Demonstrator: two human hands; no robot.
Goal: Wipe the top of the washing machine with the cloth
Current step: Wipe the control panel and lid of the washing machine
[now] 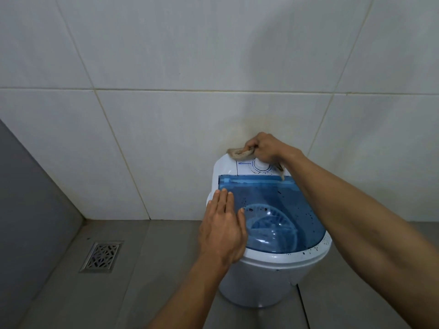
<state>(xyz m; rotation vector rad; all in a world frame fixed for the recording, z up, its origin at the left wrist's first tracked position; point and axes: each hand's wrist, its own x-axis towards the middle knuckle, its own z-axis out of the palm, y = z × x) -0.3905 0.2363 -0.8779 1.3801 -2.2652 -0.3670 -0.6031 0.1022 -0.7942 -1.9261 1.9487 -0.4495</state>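
Two hands are on our washing machine [273, 276], and we use it as our landmark. Its blue lid [273, 200] fills most of the top and has dark spots on it. Our left hand [221, 231] lies flat and open on the lid's left edge. Our right hand [266, 148] has its grip closed tight on the cloth [240, 153], at the back edge by the dial [260, 166]. So we think the lid, nearer to us than the cloth, comes next.

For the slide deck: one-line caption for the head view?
Right hand wipes the washing machine control panel with a cloth; left hand rests flat on its blue lid.
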